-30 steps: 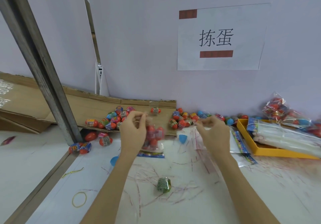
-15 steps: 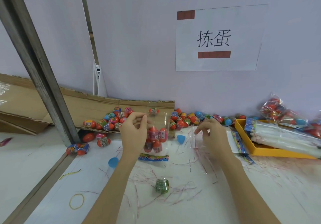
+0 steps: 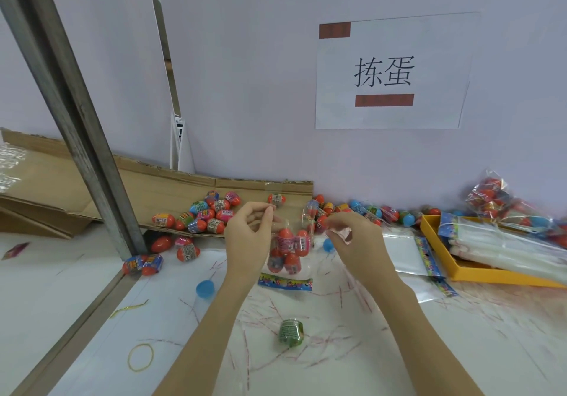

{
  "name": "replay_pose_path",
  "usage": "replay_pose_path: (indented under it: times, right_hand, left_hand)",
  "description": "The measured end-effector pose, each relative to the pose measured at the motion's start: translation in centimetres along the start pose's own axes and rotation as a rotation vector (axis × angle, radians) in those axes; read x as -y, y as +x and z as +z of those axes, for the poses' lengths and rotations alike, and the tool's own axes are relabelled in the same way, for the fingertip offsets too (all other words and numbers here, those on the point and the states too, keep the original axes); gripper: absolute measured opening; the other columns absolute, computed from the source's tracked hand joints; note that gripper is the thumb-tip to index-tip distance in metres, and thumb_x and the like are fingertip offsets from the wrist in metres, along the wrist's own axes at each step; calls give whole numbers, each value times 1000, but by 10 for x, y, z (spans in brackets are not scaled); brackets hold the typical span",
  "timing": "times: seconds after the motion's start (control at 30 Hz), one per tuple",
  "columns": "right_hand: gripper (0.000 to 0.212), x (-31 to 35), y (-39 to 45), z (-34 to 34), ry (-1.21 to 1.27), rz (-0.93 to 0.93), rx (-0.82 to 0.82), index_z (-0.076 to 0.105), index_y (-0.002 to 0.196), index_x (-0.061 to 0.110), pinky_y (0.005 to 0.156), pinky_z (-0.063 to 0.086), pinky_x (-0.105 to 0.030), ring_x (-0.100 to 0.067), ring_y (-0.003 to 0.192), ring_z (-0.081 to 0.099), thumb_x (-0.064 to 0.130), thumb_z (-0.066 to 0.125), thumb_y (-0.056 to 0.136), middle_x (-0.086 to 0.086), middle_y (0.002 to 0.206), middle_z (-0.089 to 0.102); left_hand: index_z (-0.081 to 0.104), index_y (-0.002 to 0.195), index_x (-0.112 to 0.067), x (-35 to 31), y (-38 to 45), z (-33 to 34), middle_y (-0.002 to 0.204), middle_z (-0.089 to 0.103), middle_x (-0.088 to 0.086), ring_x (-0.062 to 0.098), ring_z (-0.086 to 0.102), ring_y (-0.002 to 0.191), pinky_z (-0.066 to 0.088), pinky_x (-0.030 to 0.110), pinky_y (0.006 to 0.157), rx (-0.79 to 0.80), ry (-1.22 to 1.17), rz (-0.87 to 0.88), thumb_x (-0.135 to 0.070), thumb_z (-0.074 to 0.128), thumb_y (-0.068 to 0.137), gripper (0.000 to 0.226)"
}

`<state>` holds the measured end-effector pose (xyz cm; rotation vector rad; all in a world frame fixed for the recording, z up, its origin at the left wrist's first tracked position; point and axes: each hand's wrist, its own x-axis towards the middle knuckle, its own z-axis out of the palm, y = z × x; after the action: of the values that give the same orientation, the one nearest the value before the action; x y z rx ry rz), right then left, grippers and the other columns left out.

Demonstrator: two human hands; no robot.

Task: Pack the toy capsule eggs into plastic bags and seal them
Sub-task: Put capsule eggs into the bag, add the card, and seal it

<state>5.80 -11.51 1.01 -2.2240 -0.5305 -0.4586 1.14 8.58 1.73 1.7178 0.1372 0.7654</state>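
At mid-frame the left hand (image 3: 248,236) and right hand (image 3: 357,239) hold a clear plastic bag (image 3: 288,251) above the white counter (image 3: 460,343), each grip pinching a top corner of it. About six red eggs sit inside. Bare counter lies in the lower half of the frame around one green egg (image 3: 291,332) and a yellow rubber band (image 3: 140,361). Loose eggs (image 3: 208,214) crowd the cardboard (image 3: 153,187) behind, along the wall. A grey metal post (image 3: 76,119) slants down the left. An orange tray (image 3: 491,276) of empty bags sits at right. The wall sign (image 3: 389,70) reads "拣蛋".
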Motion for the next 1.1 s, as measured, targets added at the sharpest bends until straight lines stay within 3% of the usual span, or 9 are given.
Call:
replay_pose_path:
  times: [0.1, 0.2, 0.27, 0.43, 0.6, 0.7, 0.97, 1.1]
  right_hand:
    - [22, 6, -2, 4, 63, -48, 3, 79, 112, 21, 90, 52, -21, -8, 106, 64, 10, 64, 101, 10, 110, 75]
    - [20, 15, -1, 5, 344, 41, 36, 72, 103, 43, 76, 50, -7, 3, 92, 67, 29, 59, 105, 28, 93, 74]
    - [9, 16, 0, 8, 420, 69, 8, 71, 99, 43, 78, 55, -12, 1, 88, 71, 35, 67, 98, 23, 89, 76]
    - [17, 6, -1, 11, 411, 153, -16, 77, 95, 32, 81, 63, -26, -4, 84, 74, 16, 74, 95, 13, 84, 78]
    - [15, 2, 0, 9, 516, 251, 5, 79, 94, 27, 82, 65, -36, -8, 86, 76, 16, 71, 97, 10, 87, 79]
    - [12, 2, 1, 9, 527, 273, 3, 79, 96, 25, 83, 65, -37, -10, 86, 76, 16, 72, 97, 9, 87, 79]
    - [8, 0, 1, 2, 568, 286, 13, 81, 97, 18, 86, 64, -39, -15, 87, 75, 15, 74, 94, 4, 87, 79]
    - [12, 1, 0, -1, 585, 257, 26, 81, 100, 17, 81, 63, -31, -14, 85, 76, 10, 75, 93, 5, 90, 80]
  left_hand:
    - [71, 105, -14, 2, -1, 2, 87, 78, 1, 14, 77, 82, 65, 44, 82, 2, -20, -23, -9, 65, 102, 9]
    - [71, 106, -14, 3, -2, 5, 90, 78, 3, 16, 78, 84, 66, 43, 79, 31, -73, -67, -9, 65, 102, 9]
    - [72, 107, -15, 5, -3, 6, 93, 79, 3, 17, 78, 87, 66, 41, 80, 57, -101, -94, -11, 66, 102, 9]
    - [73, 109, -16, 9, 1, 3, 94, 80, 2, 16, 78, 90, 62, 25, 77, 202, -175, -181, -19, 63, 105, 11]
    - [75, 112, -12, 13, 5, -3, 99, 81, 7, 24, 78, 97, 63, 33, 85, 257, -202, -227, -4, 71, 97, 16]
    - [76, 109, -10, 15, 7, -6, 96, 81, 8, 25, 78, 96, 62, 39, 87, 244, -218, -256, -4, 74, 95, 16]
    - [81, 100, -10, 19, 13, -15, 93, 81, 12, 26, 78, 91, 63, 29, 80, 234, -252, -307, -3, 78, 91, 12]
    - [83, 98, -13, 21, 16, -21, 94, 81, 11, 26, 78, 91, 62, 26, 79, 271, -222, -268, -2, 80, 88, 15]
